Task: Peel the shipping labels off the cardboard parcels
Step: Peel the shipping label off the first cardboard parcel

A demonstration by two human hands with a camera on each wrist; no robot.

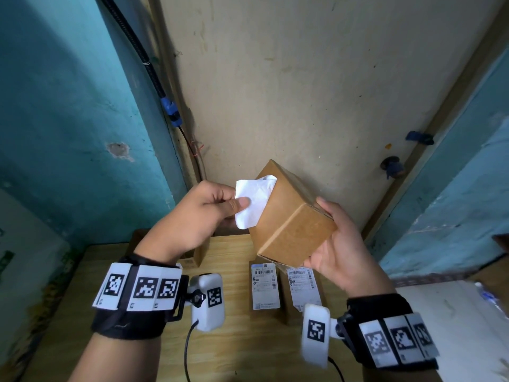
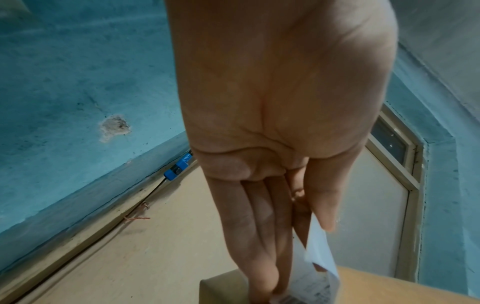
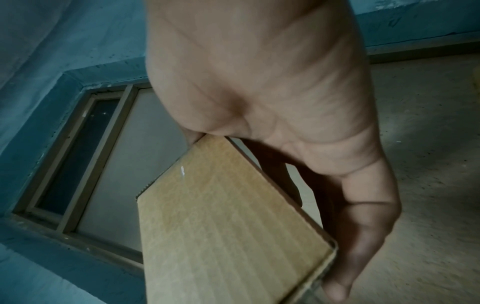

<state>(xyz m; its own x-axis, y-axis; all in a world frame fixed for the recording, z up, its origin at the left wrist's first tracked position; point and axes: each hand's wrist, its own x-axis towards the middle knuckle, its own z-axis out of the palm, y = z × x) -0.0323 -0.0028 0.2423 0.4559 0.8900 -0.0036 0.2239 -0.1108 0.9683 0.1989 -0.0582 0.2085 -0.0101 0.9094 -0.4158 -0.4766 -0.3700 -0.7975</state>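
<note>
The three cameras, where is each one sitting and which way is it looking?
Head: up on the person's head, looking forward and down at the left hand, right hand, the box, the label and the table; both wrists show.
Left wrist: on the left wrist, looking along the palm to the fingers pinching the label.
Right wrist: on the right wrist, looking along the right hand holding the box.
Shared: the head and right wrist views both show the box.
</note>
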